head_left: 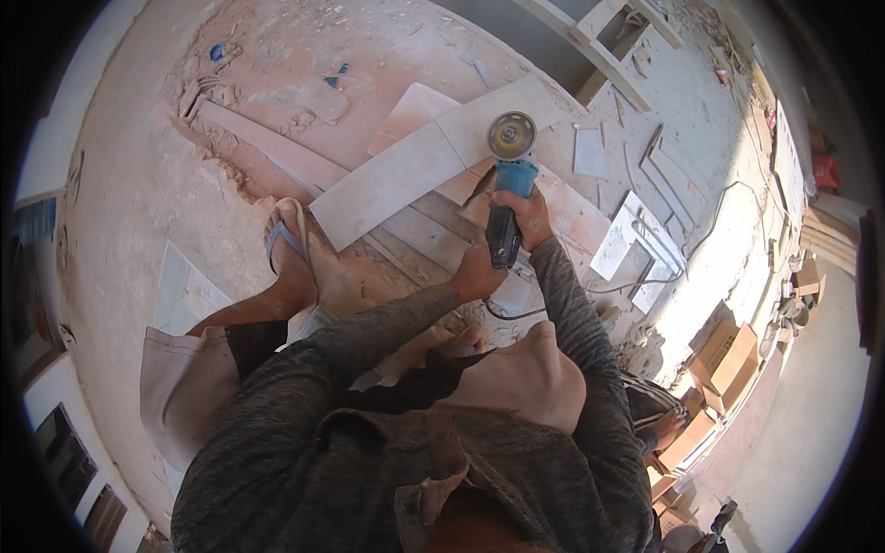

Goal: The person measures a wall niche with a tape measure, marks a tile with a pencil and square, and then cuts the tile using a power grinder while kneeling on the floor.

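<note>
An angle grinder (503, 226) with a blue gear housing and black body is held in both hands, its round disc (512, 135) pointing away from me. My right hand (529, 217) is wrapped round the body just behind the blue housing. Farther back, my left hand (478, 271) is closed on the rear end; its fingers are partly hidden. Beneath and beyond the disc lies a grey tile (493, 120), meeting a long plank-shaped tile (387, 198) on the left. Whether the disc touches the tile, I cannot tell. A dark cable (518, 315) trails from the tool toward the right.
My sandalled left foot (293, 241) stands beside the long tile. Cut tile pieces (616, 241) and rubble lie on the right, near the cable. Cardboard boxes (724, 364) stand at the right, close to another person's foot (666, 429). A rectangular opening (604, 69) is at the far side.
</note>
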A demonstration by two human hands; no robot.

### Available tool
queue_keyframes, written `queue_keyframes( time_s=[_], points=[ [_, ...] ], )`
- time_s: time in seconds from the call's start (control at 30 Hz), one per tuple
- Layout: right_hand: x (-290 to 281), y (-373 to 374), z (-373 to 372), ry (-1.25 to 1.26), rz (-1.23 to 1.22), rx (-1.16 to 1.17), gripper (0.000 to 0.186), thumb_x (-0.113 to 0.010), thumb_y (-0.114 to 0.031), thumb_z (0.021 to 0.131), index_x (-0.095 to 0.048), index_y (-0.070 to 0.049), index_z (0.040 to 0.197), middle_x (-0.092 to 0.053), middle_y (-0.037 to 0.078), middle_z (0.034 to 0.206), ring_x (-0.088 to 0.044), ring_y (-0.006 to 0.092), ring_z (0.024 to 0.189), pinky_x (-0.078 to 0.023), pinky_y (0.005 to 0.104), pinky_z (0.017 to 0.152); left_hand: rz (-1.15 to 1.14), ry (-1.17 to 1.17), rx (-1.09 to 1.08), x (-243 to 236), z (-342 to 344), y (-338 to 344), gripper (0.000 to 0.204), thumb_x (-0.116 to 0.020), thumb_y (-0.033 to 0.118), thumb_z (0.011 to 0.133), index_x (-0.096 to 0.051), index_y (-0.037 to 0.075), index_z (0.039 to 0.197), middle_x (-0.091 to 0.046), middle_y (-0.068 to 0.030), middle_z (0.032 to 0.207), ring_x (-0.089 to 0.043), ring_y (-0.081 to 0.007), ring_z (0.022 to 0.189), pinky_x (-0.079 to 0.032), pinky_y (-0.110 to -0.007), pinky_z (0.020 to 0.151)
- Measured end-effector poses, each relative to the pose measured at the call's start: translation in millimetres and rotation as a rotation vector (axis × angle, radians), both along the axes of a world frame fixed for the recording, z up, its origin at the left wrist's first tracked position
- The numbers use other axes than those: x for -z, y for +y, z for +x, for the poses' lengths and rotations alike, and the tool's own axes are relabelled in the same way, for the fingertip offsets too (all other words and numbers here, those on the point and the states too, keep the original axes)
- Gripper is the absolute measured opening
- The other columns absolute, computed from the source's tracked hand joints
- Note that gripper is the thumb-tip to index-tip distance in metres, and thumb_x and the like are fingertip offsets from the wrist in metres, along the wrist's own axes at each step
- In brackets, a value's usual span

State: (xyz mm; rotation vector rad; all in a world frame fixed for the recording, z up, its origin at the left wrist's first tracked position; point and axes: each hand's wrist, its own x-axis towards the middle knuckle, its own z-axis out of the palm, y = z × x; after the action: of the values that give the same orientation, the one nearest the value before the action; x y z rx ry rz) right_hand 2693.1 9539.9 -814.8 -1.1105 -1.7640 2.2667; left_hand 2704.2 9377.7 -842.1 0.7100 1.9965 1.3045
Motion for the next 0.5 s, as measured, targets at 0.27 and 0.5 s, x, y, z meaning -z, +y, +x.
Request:
queue_keyframes(
  time_s=[0.27,0.5],
  points=[
    [7,21,6,-0.06,0.267,-0.091,0.052,-0.079,-0.02,0.067,-0.058,0.002,0.109,-0.066,0.011,0.094,-0.064,0.0206,0.08,-0.053,0.0328,0.073,-0.236,0.136,0.218,-21,-55,-13,0.095,-0.083,0.04,0.069,-0.035,-0.01,0.134,-0.044,-0.0292,0.132,-0.049,-0.0403,0.118,-0.043,-0.048,0.097],
    [17,43,13,-0.146,0.633,-0.328,0.065,-0.081,-0.023,0.063,-0.054,0.004,0.117,-0.067,0.02,0.099,-0.066,0.0308,0.09,-0.052,0.039,0.081,-0.719,0.621,0.073,45,-171,-57,0.122,-0.082,0.051,0.066,-0.017,-0.008,0.149,-0.019,-0.0289,0.154,-0.013,-0.0436,0.145,-0.012,-0.063,0.114]
  ],
)
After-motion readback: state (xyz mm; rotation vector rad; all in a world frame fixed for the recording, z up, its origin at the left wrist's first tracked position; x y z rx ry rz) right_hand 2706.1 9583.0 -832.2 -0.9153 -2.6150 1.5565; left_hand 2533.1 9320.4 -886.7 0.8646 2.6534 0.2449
